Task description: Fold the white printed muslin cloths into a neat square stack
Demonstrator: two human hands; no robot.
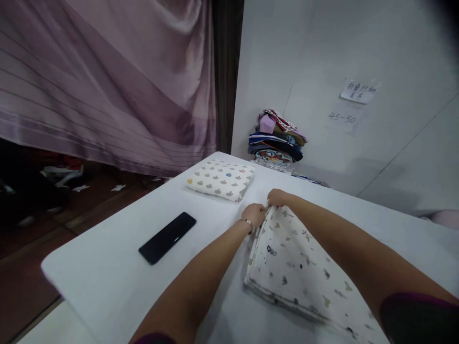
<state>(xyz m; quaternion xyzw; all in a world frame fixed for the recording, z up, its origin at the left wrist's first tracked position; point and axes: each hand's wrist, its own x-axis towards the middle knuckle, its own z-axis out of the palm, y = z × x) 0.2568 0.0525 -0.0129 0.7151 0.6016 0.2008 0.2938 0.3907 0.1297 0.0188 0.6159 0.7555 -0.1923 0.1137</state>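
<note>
A white cloth [297, 267] with small dark, green and brown printed motifs lies folded in layers on the white table [118, 282]. My left hand [254, 214], with a bracelet at its wrist, pinches the far left corner of this cloth. Right beside it, my right hand [278, 197] grips the same far edge, which is lifted a little. The fingertips of both hands are partly hidden by the fabric and the knuckles. The near right part of the cloth runs under my right forearm and out of view.
A folded white cloth with grey and coloured prints [222, 179] lies at the table's far end. A black phone [168, 237] rests left of my left arm. Behind the table, a stack of folded fabrics [276, 138] stands against the wall. A pink curtain [107, 86] hangs at left.
</note>
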